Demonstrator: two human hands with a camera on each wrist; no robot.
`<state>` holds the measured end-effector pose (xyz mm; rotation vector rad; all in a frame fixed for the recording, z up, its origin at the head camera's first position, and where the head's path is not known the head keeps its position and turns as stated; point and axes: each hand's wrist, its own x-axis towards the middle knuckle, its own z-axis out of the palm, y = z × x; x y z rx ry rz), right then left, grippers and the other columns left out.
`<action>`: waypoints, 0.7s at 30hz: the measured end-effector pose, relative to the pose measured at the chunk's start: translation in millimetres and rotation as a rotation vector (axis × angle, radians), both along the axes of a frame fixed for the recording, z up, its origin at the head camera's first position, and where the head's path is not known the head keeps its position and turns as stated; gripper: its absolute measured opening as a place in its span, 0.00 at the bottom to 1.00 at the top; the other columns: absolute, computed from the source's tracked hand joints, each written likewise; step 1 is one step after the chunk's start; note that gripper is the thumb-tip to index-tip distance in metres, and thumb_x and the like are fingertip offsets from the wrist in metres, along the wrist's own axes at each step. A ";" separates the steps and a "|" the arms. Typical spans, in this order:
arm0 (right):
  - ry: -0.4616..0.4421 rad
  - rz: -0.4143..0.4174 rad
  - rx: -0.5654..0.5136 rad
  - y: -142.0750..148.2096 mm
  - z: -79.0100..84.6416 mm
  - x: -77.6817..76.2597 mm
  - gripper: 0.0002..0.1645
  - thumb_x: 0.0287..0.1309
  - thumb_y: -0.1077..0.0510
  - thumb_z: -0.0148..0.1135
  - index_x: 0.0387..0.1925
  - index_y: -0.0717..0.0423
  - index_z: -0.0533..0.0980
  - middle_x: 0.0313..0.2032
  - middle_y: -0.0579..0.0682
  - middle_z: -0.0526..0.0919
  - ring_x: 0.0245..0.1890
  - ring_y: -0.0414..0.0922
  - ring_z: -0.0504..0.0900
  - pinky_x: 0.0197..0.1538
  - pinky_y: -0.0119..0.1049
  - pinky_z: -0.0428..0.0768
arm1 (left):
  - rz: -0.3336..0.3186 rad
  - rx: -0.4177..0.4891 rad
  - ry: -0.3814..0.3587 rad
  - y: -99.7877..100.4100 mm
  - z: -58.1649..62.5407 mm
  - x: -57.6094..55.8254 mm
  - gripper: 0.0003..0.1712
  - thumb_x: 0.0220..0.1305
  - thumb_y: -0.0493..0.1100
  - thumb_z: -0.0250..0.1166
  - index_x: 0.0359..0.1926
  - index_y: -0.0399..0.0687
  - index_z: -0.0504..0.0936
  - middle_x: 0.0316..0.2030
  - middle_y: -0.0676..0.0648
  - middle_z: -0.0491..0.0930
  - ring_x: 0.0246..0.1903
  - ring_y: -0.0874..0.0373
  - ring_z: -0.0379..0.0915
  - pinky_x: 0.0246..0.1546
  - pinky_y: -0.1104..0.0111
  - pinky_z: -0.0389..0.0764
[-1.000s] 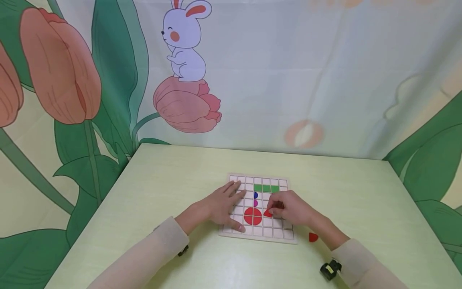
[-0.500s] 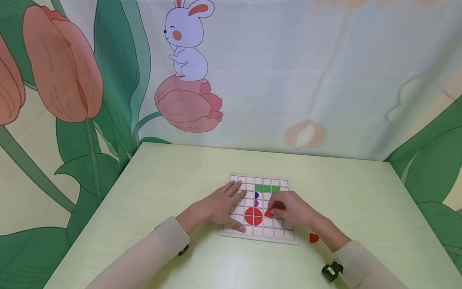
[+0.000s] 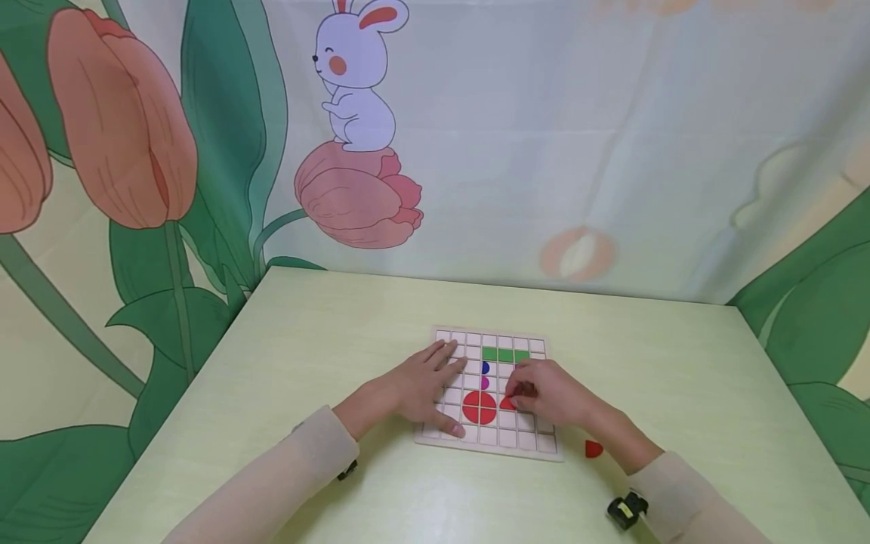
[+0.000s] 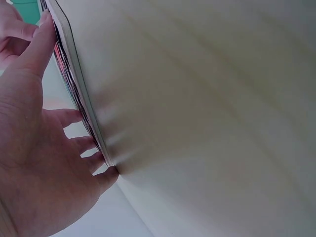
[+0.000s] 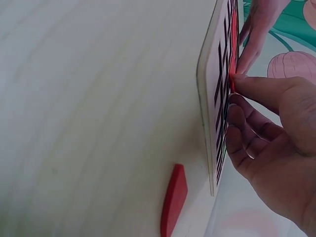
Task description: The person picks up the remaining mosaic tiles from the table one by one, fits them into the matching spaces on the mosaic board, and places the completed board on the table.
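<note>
A square wooden board (image 3: 506, 440) with a black-lined grid of white cells lies on the table. My left hand (image 3: 423, 387) rests on its left side, fingers spread and thumb near the front edge. My right hand (image 3: 547, 393) pinches a red quarter-circle piece (image 3: 507, 403) between thumb and fingertips, right at the grid; in the right wrist view the thumb tip is on red piece (image 5: 232, 83) and the other fingers curl beneath. Left of it, red quarter pieces (image 3: 479, 408) form a full circle. A blue half-circle (image 3: 485, 368) and a magenta half-circle (image 3: 485, 383) sit above that.
A loose red quarter-circle piece (image 3: 593, 449) lies on the table (image 3: 340, 317) right of the board, below my right forearm. A green bar (image 3: 505, 354) spans several upper cells. Behind the table hangs a printed cloth (image 3: 489, 151). A small black camera (image 3: 627, 510) is on my right wrist.
The head view has drifted slightly, shifting the scene a little to the right. Both hands keep their places on the board, and the right fingers still pinch the red piece.
</note>
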<state>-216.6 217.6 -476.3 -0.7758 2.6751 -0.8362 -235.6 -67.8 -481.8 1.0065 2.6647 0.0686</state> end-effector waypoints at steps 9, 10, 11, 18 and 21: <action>0.006 -0.019 0.020 -3.8 -2.6 3.6 0.07 0.64 0.62 0.76 0.40 0.47 0.87 0.38 0.39 0.82 0.42 0.43 0.78 0.45 0.31 0.84 | -0.002 -0.014 0.010 -2.2 -2.4 0.6 0.74 0.52 0.88 0.61 0.87 0.53 0.46 0.86 0.42 0.36 0.84 0.44 0.30 0.83 0.54 0.44; 0.005 -0.026 0.019 -3.3 -2.3 4.1 0.07 0.63 0.62 0.76 0.41 0.47 0.87 0.38 0.38 0.81 0.42 0.43 0.78 0.44 0.31 0.84 | -0.003 -0.013 0.008 -2.5 -2.2 0.9 0.74 0.52 0.88 0.62 0.87 0.53 0.46 0.86 0.42 0.36 0.84 0.44 0.30 0.83 0.54 0.43; 0.004 -0.032 0.016 -2.2 -1.4 4.5 0.08 0.63 0.62 0.76 0.41 0.47 0.87 0.38 0.39 0.81 0.41 0.43 0.78 0.43 0.31 0.84 | -0.004 -0.013 0.007 -2.6 -2.0 1.1 0.74 0.52 0.88 0.62 0.87 0.53 0.46 0.86 0.42 0.36 0.84 0.44 0.30 0.83 0.54 0.43; 0.044 -0.108 0.014 20.0 11.0 7.8 0.08 0.63 0.61 0.76 0.44 0.51 0.87 0.37 0.40 0.81 0.39 0.43 0.78 0.40 0.31 0.83 | -0.014 -0.019 0.023 -0.6 -2.6 0.6 0.74 0.53 0.88 0.61 0.87 0.52 0.46 0.86 0.41 0.36 0.84 0.44 0.30 0.83 0.54 0.43; 0.055 -0.126 0.021 34.5 14.8 10.4 0.08 0.63 0.61 0.76 0.44 0.51 0.87 0.37 0.40 0.81 0.38 0.42 0.78 0.39 0.30 0.83 | -0.012 -0.028 0.026 0.3 -0.9 0.7 0.74 0.53 0.87 0.61 0.87 0.53 0.46 0.86 0.42 0.36 0.84 0.44 0.30 0.83 0.54 0.43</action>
